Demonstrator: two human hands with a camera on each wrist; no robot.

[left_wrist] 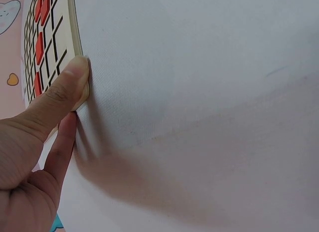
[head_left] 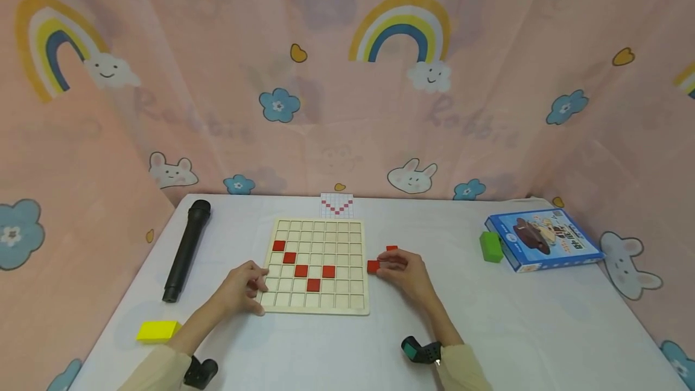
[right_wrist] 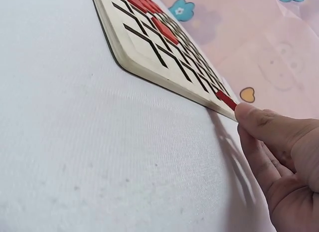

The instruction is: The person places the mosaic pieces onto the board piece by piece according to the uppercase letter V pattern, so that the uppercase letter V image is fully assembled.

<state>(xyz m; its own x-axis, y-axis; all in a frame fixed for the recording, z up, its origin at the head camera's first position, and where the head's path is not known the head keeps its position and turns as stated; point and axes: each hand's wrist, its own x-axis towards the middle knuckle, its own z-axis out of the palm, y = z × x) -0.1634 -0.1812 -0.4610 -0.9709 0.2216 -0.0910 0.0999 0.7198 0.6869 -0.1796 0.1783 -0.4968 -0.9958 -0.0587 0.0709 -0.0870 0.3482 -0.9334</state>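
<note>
A pale wooden grid board (head_left: 342, 301) lies on the table with several red square tiles (head_left: 313, 285) set in its cells. My left hand (head_left: 239, 290) grips the board's near left corner; in the left wrist view the thumb (left_wrist: 75, 72) presses its edge. Just off the board's right side, my right hand (head_left: 411, 276) pinches one red tile (head_left: 373, 267) between thumb and fingertips. The right wrist view shows that held tile (right_wrist: 227, 99) beside the board's edge. Another red tile (head_left: 391, 248) lies behind the right fingers, partly hidden.
A small pattern card (head_left: 336, 205) lies beyond the board. A black microphone-shaped object (head_left: 186, 252) and a yellow block (head_left: 157, 331) are on the left. A green block (head_left: 491, 247) touches a blue box (head_left: 545, 240) on the right. Printed cloth (head_left: 326, 137) hangs behind the table.
</note>
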